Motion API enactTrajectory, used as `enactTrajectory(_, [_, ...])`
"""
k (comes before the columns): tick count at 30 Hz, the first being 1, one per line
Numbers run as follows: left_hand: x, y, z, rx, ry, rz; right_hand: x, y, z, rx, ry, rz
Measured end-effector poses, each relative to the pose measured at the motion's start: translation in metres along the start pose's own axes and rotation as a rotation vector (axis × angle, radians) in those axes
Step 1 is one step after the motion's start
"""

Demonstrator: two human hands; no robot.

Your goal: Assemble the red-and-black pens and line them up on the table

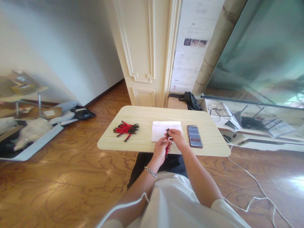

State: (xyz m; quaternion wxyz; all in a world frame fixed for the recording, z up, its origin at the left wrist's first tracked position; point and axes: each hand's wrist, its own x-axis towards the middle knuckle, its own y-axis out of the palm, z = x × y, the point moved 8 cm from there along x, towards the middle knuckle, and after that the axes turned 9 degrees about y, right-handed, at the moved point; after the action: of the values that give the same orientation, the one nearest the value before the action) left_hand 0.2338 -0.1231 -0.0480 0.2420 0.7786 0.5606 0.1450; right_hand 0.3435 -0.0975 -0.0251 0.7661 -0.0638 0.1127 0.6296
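My left hand (161, 150) is closed around the red lower part of a red and black pen (167, 143), held roughly upright over the table's near edge. At the pen's black upper end, the fingers of my right hand (176, 138) pinch it. Beneath both hands lies a white sheet of paper (158, 130), partly covered by them. A loose pile of several red and black pens (125, 129) rests on the left side of the table. To the right of my right hand is a phone (195, 136), lying flat with its screen partly blurred.
The small light wood table (140, 114) has rounded corners. Behind it stand a cream panelled door (140, 41) and a black bag (191, 100) on a box. A white cable (255, 185) trails over the wooden floor at right. Packages (64, 112) lie at left.
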Motion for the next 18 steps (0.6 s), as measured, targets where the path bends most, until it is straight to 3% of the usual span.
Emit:
enactTrajectory(9, [-0.007,0.000,-0.002,0.013,-0.027,0.009,0.001,-0.001,0.010,0.030,0.008,-0.034])
enactTrajectory(14, [-0.010,-0.003,-0.002,0.008,-0.047,0.026,0.020,-0.006,0.018,0.102,-0.006,-0.073])
enactTrajectory(18, [-0.014,-0.007,-0.002,-0.012,-0.061,0.007,0.041,-0.009,0.022,-0.091,-0.046,-0.149])
